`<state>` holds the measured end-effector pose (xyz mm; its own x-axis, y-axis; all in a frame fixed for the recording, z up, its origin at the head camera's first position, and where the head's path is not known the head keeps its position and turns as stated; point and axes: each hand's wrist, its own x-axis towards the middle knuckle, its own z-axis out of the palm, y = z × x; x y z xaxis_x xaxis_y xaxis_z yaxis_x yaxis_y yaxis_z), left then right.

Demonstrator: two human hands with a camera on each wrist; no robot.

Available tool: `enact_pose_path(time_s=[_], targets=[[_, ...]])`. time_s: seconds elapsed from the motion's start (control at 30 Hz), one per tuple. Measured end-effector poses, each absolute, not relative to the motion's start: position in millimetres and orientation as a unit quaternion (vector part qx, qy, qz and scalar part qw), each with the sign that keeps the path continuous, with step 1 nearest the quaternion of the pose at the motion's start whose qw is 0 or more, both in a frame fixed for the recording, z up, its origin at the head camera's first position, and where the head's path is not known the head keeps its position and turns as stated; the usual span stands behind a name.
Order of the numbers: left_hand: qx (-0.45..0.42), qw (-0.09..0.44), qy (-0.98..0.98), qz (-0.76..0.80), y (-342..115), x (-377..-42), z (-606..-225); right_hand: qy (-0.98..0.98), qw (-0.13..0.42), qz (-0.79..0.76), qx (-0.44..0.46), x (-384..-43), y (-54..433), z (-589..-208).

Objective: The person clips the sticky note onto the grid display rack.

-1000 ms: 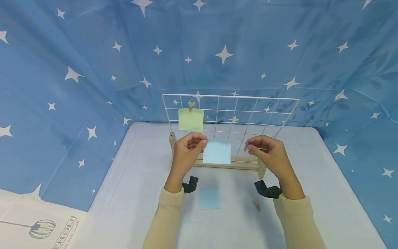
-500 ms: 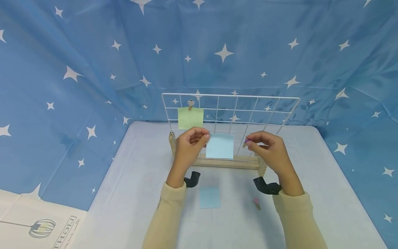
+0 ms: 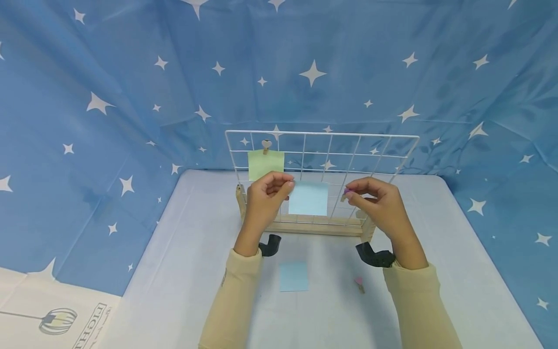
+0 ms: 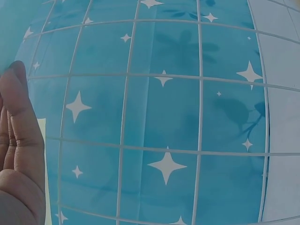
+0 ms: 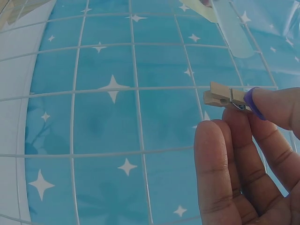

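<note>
A light blue paper square [image 3: 308,198] hangs in front of the white wire grid [image 3: 340,167], and my left hand [image 3: 267,198] pinches its upper left corner between thumb and fingers. To the right of the paper, my right hand [image 3: 375,201] pinches a small wooden clothespin [image 5: 227,97] with a purple piece on it, gripping its tail end. The clothespin's jaws look closed and point away from the hand. Higher on the grid's left side, a clothespin with a pale heart [image 3: 266,144] holds a green paper square [image 3: 265,164].
Another blue paper square [image 3: 294,276] lies flat on the white table [image 3: 183,291]. To its right lies a clothespin with a pink top [image 3: 359,285]. The grid stands in a wooden base [image 3: 314,228]. A blue star-patterned cloth [image 3: 279,97] hangs behind.
My left hand has raised the blue paper and shifted it slightly to the right. My right hand has risen a little with the clothespin still pinched.
</note>
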<state>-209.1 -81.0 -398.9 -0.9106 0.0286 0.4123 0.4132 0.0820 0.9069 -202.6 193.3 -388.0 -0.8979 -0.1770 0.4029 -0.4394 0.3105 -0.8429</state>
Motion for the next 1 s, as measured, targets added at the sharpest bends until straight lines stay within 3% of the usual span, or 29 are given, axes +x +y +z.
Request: enact_pose_path(time_s=[1.0], targets=[[-0.151,0.183,-0.71,-0.663,-70.7,-228.1,-391.2,-0.81,0.138,0.536,0.193,-222.0,188.6,-358.0]])
